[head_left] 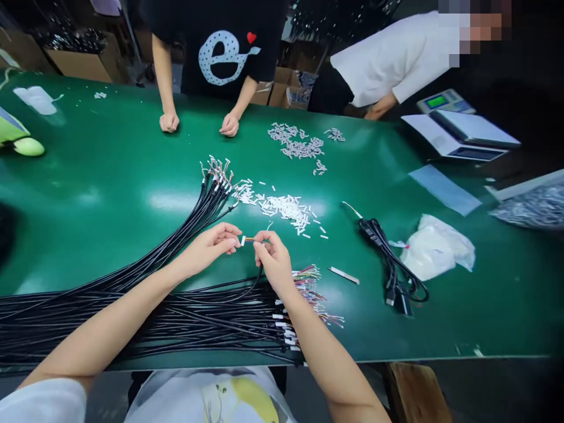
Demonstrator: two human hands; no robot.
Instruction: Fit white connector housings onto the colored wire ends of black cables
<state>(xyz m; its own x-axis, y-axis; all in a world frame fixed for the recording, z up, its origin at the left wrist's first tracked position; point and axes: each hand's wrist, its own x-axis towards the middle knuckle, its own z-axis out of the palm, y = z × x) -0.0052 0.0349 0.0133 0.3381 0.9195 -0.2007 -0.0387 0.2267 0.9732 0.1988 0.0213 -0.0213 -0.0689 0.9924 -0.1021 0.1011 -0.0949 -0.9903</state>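
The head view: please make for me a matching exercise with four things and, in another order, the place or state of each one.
Column 1
1. white connector
2. scale
3. coiled black cable
4. small white pieces

Column 2
A. lies just left of the plastic bag
B. has a lit green display
C. is between the left hand and right hand
D. lie scattered beyond the right hand

Right pairs: 1-C, 2-B, 3-A, 4-D

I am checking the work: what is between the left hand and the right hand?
A small white plastic connector with short coloured wires is between the left hand and the right hand, in the head view.
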